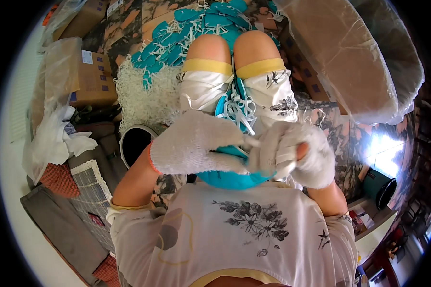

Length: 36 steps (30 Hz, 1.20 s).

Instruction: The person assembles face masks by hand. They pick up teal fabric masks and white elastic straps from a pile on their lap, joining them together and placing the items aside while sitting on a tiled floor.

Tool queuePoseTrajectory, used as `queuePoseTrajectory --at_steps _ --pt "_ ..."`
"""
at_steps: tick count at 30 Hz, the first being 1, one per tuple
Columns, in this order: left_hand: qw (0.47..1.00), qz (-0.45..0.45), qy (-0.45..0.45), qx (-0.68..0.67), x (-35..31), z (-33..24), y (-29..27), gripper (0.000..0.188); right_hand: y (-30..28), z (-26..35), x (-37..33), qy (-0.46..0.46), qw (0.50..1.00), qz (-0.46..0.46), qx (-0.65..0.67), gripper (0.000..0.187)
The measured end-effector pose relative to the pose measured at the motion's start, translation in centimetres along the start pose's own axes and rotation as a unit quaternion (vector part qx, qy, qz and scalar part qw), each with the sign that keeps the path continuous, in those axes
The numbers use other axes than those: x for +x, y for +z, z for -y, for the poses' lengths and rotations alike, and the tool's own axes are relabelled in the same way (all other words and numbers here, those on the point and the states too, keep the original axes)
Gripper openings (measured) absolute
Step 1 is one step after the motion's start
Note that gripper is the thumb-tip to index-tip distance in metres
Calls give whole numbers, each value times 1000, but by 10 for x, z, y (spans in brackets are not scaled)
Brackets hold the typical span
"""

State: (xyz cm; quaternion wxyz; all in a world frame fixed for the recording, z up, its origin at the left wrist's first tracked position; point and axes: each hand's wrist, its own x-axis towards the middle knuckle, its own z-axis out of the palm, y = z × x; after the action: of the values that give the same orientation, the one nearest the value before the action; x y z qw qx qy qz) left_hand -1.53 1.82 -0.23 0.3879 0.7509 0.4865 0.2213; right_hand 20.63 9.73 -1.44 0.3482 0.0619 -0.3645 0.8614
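Both my hands wear white knit gloves and meet above my lap. My left hand (196, 142) pinches the edge of a teal flat piece (234, 180) between thumb and fingers. That piece sags below the hands, against my shirt. My right hand (297, 153) is closed beside it on a white strip (286, 167); a bare fingertip pokes out of the glove. Exactly how the strip joins the piece is hidden by the fingers. More teal pieces with tangled white strips (239, 111) lie between my thighs.
A heap of teal pieces (177, 43) covers the floor beyond my knees. White strips (141, 98) pile up left of my legs, near a dark bin (135, 146). Cardboard boxes (95, 79) stand left; a large clear plastic bag (349, 52) bulges at right. A sofa (67, 229) is behind left.
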Motion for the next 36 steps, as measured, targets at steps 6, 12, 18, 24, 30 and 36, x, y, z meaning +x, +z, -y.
queuePoseTrajectory --at_steps 6,12,18,24,30,36 --pt "997 39 69 12 -17 13 -23 25 -7 42 -43 152 865 -92 -469 36" --pt "964 -246 -93 -29 -81 30 -53 32 -22 85 -66 179 729 -405 -522 20" --pt "993 -29 86 -79 -4 14 -20 25 -10 24 -22 233 751 -229 -573 20" --pt "975 15 219 -18 17 1 -22 35 -15 6 4 121 808 -24 -576 71" --pt "970 16 243 -13 15 9 -27 31 -36 -15 -5 264 845 54 -463 60" --pt "986 -157 18 -59 6 4 -36 18 -26 -13 -8 295 808 -91 -501 43"
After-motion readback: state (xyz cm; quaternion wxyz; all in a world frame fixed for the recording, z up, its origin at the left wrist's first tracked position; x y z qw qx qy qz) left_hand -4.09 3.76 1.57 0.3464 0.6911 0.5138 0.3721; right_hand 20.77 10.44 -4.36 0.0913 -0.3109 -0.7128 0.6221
